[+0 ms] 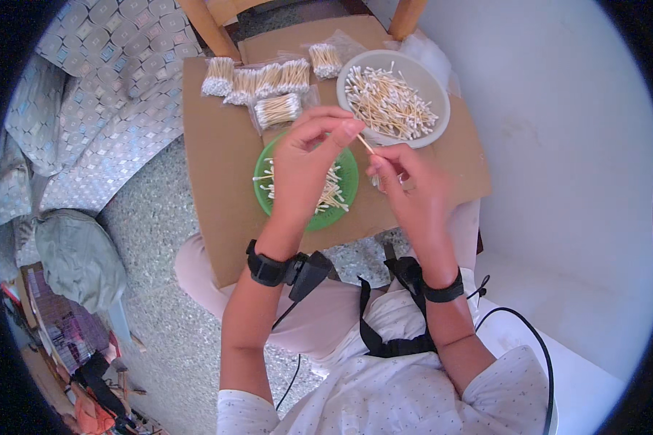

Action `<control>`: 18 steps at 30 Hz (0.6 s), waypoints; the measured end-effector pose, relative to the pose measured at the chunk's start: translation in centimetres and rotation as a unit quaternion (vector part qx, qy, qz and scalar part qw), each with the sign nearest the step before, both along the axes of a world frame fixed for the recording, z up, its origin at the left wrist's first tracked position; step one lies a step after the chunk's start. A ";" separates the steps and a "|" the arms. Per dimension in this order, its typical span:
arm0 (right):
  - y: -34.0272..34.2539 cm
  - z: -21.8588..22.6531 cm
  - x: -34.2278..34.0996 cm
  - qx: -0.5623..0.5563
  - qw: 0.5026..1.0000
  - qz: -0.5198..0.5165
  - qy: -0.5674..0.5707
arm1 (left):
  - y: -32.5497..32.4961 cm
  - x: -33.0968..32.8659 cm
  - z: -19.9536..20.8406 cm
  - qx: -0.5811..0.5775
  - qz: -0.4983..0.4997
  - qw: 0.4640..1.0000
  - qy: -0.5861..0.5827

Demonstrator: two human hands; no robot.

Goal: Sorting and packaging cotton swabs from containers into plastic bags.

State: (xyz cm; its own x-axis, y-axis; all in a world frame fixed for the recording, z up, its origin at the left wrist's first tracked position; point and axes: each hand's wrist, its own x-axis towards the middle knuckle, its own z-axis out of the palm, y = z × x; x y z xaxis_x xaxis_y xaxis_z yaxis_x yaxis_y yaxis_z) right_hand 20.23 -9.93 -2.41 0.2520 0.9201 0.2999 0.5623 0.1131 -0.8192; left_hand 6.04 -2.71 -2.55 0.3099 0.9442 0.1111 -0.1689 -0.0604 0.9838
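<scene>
— Grip status?
— Left hand and right hand both pinched one cotton swab at frame centre.
— Surroundings?
— Above the green plate, below the white bowl.

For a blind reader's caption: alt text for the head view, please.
Two hands, left and right, pinch one cotton swab above a cardboard sheet. Below sit a green plate of swabs, a white bowl of swabs, and bagged bundles.
</scene>
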 end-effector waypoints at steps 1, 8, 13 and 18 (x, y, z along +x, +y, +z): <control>0.0 0.0 -0.3 -0.007 1.000 0.012 -0.001 | 0.0 0.0 0.0 -0.022 0.038 0.999 0.001; -0.6 0.9 -1.9 -0.073 0.997 0.008 -0.025 | -0.5 0.1 -0.7 -0.090 0.067 0.989 -0.096; -0.9 0.0 -1.8 -0.040 0.998 0.012 -0.056 | -1.1 0.8 -1.3 -0.138 0.094 0.977 -0.133; -3.1 -0.7 -1.6 -0.058 0.994 -0.005 -0.092 | 3.0 -3.4 -1.0 -0.088 0.245 0.963 -0.067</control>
State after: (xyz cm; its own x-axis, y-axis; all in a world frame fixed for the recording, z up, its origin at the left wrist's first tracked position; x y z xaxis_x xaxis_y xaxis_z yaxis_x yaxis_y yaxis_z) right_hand 18.66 -13.00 -3.07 0.2117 0.9491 0.2331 0.7045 0.0171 -0.7095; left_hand 2.60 0.26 -3.54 -0.1828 0.9815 -0.0569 -0.2891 0.0016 0.9573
